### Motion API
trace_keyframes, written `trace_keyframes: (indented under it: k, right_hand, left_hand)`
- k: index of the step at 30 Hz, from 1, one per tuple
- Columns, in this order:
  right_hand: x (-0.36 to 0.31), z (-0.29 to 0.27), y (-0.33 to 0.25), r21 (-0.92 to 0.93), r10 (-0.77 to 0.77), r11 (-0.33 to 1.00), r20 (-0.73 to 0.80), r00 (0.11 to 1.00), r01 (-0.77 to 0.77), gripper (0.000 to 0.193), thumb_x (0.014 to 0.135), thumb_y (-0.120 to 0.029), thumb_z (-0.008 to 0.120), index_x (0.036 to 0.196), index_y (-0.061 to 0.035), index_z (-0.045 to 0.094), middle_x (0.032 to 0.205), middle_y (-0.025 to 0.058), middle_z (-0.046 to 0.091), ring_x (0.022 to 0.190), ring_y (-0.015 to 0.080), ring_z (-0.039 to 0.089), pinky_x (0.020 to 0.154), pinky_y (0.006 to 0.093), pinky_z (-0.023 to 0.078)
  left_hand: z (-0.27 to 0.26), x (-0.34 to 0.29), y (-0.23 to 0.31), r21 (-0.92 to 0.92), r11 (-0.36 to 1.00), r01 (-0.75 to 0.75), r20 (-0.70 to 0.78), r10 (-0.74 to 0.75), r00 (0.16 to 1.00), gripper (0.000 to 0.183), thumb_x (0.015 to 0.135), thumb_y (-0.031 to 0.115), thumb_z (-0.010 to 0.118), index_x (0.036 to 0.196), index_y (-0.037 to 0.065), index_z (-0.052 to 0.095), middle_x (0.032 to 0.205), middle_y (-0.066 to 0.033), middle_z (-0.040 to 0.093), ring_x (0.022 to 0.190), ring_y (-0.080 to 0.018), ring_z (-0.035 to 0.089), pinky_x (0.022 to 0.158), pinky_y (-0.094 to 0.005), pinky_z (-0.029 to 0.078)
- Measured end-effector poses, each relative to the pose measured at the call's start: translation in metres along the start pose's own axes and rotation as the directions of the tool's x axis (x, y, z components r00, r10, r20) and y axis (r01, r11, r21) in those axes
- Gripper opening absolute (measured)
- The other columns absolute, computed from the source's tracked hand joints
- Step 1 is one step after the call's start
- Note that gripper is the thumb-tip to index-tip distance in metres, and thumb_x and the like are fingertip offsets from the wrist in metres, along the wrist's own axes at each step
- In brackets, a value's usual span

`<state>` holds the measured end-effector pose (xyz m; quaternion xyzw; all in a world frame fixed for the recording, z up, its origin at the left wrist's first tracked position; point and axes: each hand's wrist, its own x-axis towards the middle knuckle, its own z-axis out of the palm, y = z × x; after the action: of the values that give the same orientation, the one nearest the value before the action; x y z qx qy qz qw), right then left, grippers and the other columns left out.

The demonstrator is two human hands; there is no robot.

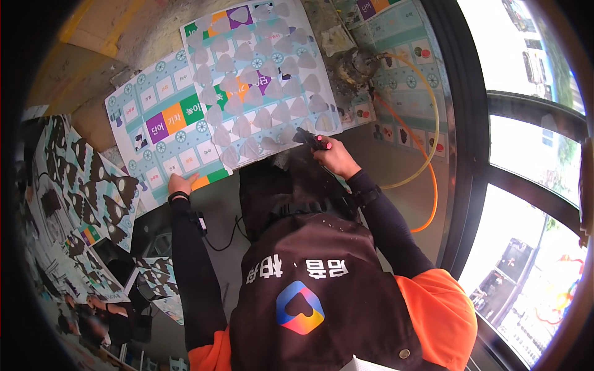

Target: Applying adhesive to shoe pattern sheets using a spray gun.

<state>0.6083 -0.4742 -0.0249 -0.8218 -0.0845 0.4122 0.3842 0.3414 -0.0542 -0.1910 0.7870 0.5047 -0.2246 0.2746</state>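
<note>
right hand [338, 158] clamped on black gun-shaped tool [307, 138], by right sheet [258, 63] bearing grey pieces [281, 112]; left hand [183, 184] at left sheet's [165, 105] near edge, grip unclear.

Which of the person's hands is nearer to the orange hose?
Right. The right hand, holding a black tool, is left of the orange hose; the left hand is farther left, at the lower edge of the printed sheet.

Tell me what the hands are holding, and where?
The right hand holds a black tool by its pink-knobbed end. The left hand touches the near edge of a printed sheet; I can't tell if it grips.
</note>
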Motion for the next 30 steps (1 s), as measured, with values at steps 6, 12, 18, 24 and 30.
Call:
trace_keyframes:
  k: [6,12,18,24,30]
  right_hand:
    - [0.003,0.002,0.002,0.0,-0.045,0.999,0.028,0.999,0.045,0.017,0.079,-0.01,0.063,0.093,0.0002,0.062,0.07,0.0062,0.061,0.063,0.0149,0.058,0.062,0.0325,0.047]
    - [-0.002,-0.004,-0.001,-0.053,-0.004,0.999,0.041,0.999,0.006,0.023,0.079,-0.013,0.062,0.097,-0.0001,0.062,0.079,0.014,0.063,0.073,0.0282,0.06,0.07,0.0377,0.048]
    - [0.003,-0.001,-0.001,-0.006,0.046,0.999,-0.026,0.999,-0.046,0.027,0.079,-0.018,0.063,0.099,0.0002,0.062,0.087,0.023,0.066,0.082,0.0421,0.063,0.078,0.0433,0.049]
    - [-0.003,-0.004,0.007,-0.025,0.018,0.999,-0.067,0.998,-0.019,0.027,0.08,-0.018,0.062,0.1,0.0007,0.062,0.086,0.0231,0.066,0.082,0.0422,0.063,0.077,0.0435,0.049]
    - [-0.012,-0.004,0.005,-0.065,0.085,0.994,0.001,0.996,-0.085,0.027,0.08,-0.018,0.061,0.1,0.0005,0.063,0.082,0.021,0.066,0.077,0.0384,0.064,0.074,0.0426,0.05]
  left_hand:
    - [0.005,0.009,-0.008,-0.004,1.0,0.027,0.03,-0.027,0.999,0.069,0.064,0.049,0.091,0.092,-0.006,0.06,0.086,-0.0235,0.071,0.084,-0.0371,0.071,0.078,-0.0452,0.054]
    - [0.015,0.014,-0.016,0.044,0.999,-0.02,-0.082,0.024,0.996,0.062,0.066,0.047,0.091,0.087,-0.005,0.064,0.078,-0.0194,0.071,0.074,-0.0323,0.07,0.071,-0.0427,0.055]
    - [-0.002,-0.001,0.003,-0.003,1.0,0.024,0.018,-0.024,1.0,0.068,0.065,0.047,0.091,0.092,-0.007,0.06,0.081,-0.0217,0.071,0.077,-0.0346,0.072,0.075,-0.0438,0.055]
    - [-0.006,-0.006,0.008,-0.019,1.0,0.016,0.009,-0.016,1.0,0.066,0.066,0.045,0.091,0.091,-0.007,0.06,0.079,-0.021,0.071,0.072,-0.032,0.072,0.071,-0.0422,0.056]
    - [-0.002,-0.004,0.005,0.006,1.0,-0.001,-0.013,0.001,1.0,0.066,0.067,0.045,0.091,0.093,-0.008,0.061,0.08,-0.022,0.071,0.072,-0.0319,0.072,0.072,-0.0423,0.056]
